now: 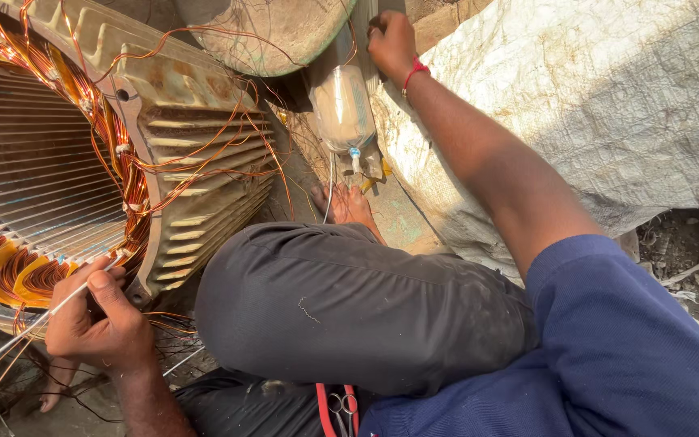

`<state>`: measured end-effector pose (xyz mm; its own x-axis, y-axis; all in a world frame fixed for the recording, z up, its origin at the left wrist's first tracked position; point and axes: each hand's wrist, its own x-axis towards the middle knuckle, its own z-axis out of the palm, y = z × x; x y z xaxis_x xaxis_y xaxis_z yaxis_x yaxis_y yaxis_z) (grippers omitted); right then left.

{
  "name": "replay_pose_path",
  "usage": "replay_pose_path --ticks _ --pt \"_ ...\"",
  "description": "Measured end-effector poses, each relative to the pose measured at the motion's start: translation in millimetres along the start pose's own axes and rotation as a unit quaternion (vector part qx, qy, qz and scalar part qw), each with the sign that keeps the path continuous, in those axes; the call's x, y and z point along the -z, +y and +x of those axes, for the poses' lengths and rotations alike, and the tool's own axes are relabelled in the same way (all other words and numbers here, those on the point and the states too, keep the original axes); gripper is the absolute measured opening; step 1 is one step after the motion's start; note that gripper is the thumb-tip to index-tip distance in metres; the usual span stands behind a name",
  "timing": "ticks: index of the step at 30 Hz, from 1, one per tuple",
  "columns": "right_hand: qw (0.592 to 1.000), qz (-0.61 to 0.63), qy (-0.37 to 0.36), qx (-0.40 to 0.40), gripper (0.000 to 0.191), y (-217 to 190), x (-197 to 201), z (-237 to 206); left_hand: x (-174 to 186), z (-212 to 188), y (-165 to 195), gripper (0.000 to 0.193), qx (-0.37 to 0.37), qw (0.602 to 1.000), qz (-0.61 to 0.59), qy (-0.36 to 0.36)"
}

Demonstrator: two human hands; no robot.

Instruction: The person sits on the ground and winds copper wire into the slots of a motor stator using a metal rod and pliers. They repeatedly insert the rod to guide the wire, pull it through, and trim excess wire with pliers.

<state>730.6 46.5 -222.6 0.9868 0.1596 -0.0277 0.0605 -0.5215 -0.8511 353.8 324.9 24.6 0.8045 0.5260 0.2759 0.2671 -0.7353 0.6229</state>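
1. Outdoors on bare dirt ground [693,267], sunlit, strewn with debris at 3 o'clock.
2. At 9 o'clock: large motor stator [50,162], ribbed metal housing, slotted bore facing the camera, copper winding wire [127,174] looped in bundles around the rim and trailing loose over the fins.
3. At 7 o'clock: left hand [99,324], fingers curled and pinching a thin whitish rod [58,303], thumb laid along it; rod tip resting at the lower edge of the stator bore, just beside the copper coils.
4. At 6 o'clock: bent knee in dark grey trousers [349,303]; bare foot [348,206] beyond it on the ground; red-handled scissors [337,405] tucked at the bottom edge.
5. At 12 o'clock: clear plastic bottle [343,109] lying neck-down against a grey upright surface, below a round rusty metal part [264,32].
6. At 1 o'clock: right hand [391,44], red thread on the wrist, arm stretched out, fingers curled onto the upright edge above the bottle; cannot tell whether anything is gripped.
7. At 2 o'clock: white woven tarpaulin [600,105] draped over a bulky shape.
8. At 5 o'clock: blue sleeve [633,348].
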Motion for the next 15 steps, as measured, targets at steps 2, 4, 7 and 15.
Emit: replay_pose_path --ticks 2,4,7,15 --pt "0.982 0.117 -0.065 -0.133 0.02 0.2 -3.7 17.7 2.0 -1.0 -0.6 0.02 0.001 1.0 0.018 -0.003" --pt "0.952 0.158 -0.097 -0.244 0.016 -3.7 -9.6 36.1 1.8 -1.7 -0.1 0.019 0.006 1.0 0.015 -0.004" --pt "0.936 0.196 -0.059 -0.286 0.011 -16.3 -19.7 57.0 -2.0 -0.1 2.8 0.016 -0.002 1.0 0.005 0.004" --pt "0.891 0.333 -0.025 -0.309 0.005 -52.0 -38.3 73.0 -6.2 5.5 28.4 0.011 0.048 0.998 0.027 0.023"
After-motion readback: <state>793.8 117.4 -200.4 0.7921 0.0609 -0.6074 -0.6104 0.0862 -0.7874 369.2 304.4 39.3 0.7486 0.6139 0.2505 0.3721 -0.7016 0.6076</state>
